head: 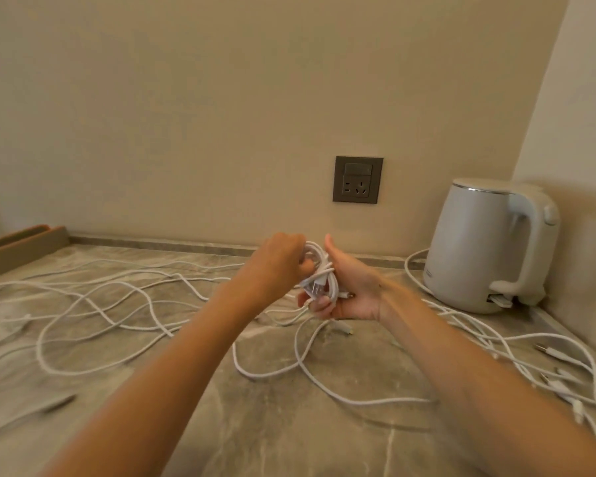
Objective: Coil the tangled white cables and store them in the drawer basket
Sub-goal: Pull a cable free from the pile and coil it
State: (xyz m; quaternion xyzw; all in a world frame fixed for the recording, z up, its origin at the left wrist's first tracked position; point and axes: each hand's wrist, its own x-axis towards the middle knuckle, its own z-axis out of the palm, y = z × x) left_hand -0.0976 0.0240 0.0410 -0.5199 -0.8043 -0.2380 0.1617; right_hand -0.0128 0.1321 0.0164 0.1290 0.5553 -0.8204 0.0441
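Observation:
A small coil of white cable (319, 275) is held above the marbled counter (276, 425), between both hands. My right hand (351, 290) cups the coil from the right, fingers curled under it and thumb up. My left hand (279, 259) grips a strand at the coil's top left, fingers curled. More white cables (111, 304) lie tangled across the counter to the left, and another tangle of cables with plugs (551, 370) lies at the right. One loose loop (303, 366) lies on the counter below the hands. No drawer basket is in view.
A white electric kettle (489, 246) stands at the back right corner with its cord curling behind it. A dark wall socket (357, 180) sits on the beige wall behind the hands. A brown wooden tray edge (21, 246) is at the far left.

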